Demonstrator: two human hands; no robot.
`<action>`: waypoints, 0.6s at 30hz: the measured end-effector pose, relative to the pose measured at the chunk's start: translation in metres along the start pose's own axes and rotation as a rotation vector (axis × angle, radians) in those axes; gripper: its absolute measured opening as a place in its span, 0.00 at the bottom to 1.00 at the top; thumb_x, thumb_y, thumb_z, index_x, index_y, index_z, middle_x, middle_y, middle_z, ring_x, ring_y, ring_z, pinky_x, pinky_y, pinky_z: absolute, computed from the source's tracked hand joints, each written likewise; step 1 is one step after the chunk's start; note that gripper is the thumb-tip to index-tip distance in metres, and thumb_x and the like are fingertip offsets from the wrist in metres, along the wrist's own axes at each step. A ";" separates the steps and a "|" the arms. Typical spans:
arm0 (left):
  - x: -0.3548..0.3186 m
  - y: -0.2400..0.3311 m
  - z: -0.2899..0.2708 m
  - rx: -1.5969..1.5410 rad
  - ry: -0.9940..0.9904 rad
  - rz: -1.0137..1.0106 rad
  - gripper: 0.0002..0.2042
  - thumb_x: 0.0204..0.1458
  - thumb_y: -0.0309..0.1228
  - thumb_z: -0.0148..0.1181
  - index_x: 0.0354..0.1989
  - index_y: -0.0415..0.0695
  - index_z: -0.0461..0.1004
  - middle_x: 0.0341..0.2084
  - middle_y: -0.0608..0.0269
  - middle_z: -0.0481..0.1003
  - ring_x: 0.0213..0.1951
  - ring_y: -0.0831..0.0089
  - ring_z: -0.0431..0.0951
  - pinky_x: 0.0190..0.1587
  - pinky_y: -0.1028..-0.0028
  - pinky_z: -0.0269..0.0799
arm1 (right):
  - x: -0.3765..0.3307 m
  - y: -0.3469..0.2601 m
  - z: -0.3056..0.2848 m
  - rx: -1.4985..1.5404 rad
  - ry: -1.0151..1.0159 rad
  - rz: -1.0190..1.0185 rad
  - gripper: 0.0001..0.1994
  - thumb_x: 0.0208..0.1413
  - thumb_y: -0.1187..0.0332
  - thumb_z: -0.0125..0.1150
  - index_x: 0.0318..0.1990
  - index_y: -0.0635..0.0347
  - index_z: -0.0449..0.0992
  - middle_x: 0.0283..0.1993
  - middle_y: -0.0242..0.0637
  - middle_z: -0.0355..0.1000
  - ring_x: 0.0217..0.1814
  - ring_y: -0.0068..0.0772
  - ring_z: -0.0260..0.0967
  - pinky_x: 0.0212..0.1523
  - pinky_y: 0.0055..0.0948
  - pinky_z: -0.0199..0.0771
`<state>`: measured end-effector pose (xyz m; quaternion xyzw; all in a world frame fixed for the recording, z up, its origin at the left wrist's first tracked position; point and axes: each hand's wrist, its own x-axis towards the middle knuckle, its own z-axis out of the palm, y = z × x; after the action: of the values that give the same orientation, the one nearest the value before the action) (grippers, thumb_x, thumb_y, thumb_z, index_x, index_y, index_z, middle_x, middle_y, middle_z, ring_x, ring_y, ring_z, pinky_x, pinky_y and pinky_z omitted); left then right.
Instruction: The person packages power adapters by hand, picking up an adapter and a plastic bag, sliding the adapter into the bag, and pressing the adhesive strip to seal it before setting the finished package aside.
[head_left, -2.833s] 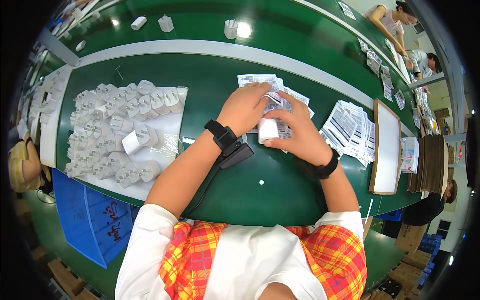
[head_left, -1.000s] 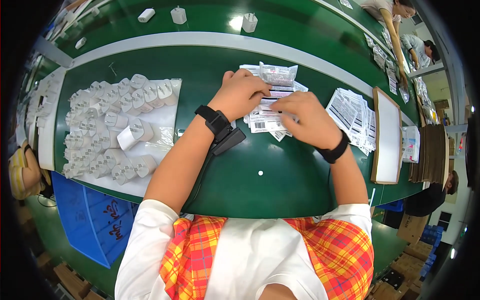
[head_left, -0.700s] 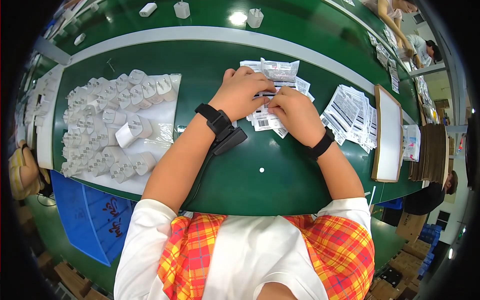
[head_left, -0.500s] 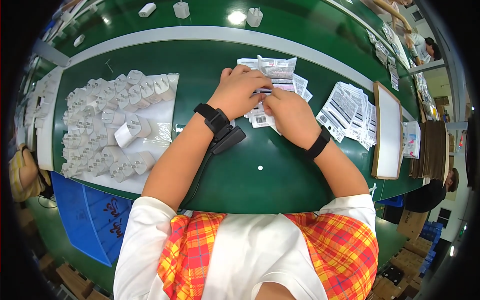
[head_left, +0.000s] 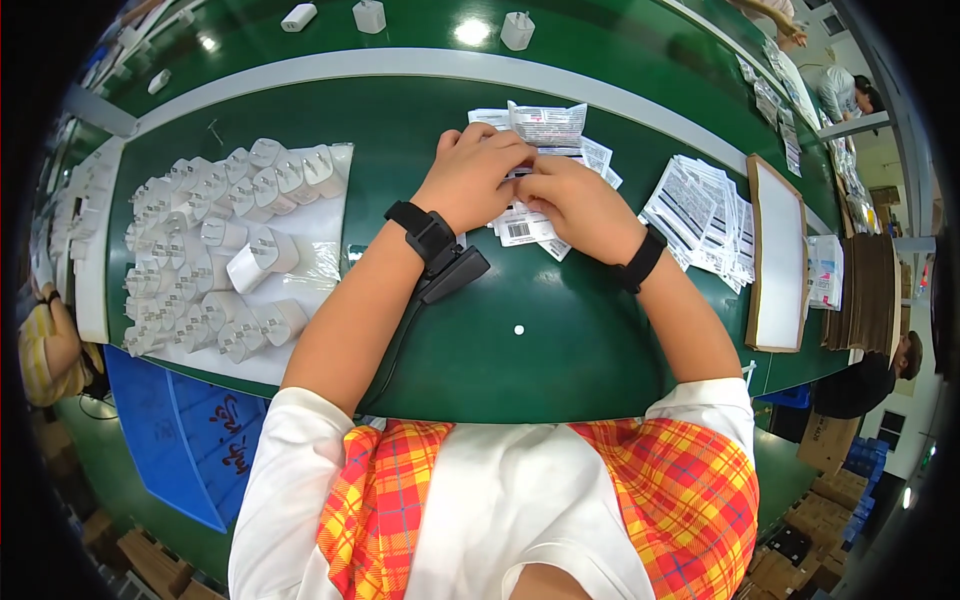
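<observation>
Curling left hand (head_left: 472,180) and right hand (head_left: 588,208) over papers (head_left: 519,230), closer together than a second ago. Cannot tell whether gripping anything.

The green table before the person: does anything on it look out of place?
Yes: one small white dot sits alone on the green table, between the middle pile of papers and the person's body. It looks stray; I cannot tell what it is.

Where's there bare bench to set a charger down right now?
Biggest patch: green bench between the forearms, around a small white dot, a cable at its left. Another lies between the chargers and left hand, below the pale rail. Crowded: the charger cluster, and around the right hand, with printed slips beneath and more beside the tray.
</observation>
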<state>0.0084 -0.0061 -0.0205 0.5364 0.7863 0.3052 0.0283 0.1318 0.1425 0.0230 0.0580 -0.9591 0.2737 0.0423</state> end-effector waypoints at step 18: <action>0.006 0.017 -0.007 0.041 0.029 -0.031 0.12 0.45 0.38 0.66 0.39 0.53 0.80 0.40 0.69 0.76 0.49 0.65 0.68 0.55 0.60 0.53 | -0.330 -0.053 -0.102 -0.603 0.541 1.013 0.20 0.59 0.69 0.57 0.58 0.66 0.67 0.58 0.51 0.67 0.63 0.49 0.63 0.62 0.39 0.60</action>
<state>0.0176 0.0001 -0.0042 0.5203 0.8009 0.2962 0.0106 0.4710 0.1808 0.1001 -0.4869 -0.8581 -0.0165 0.1625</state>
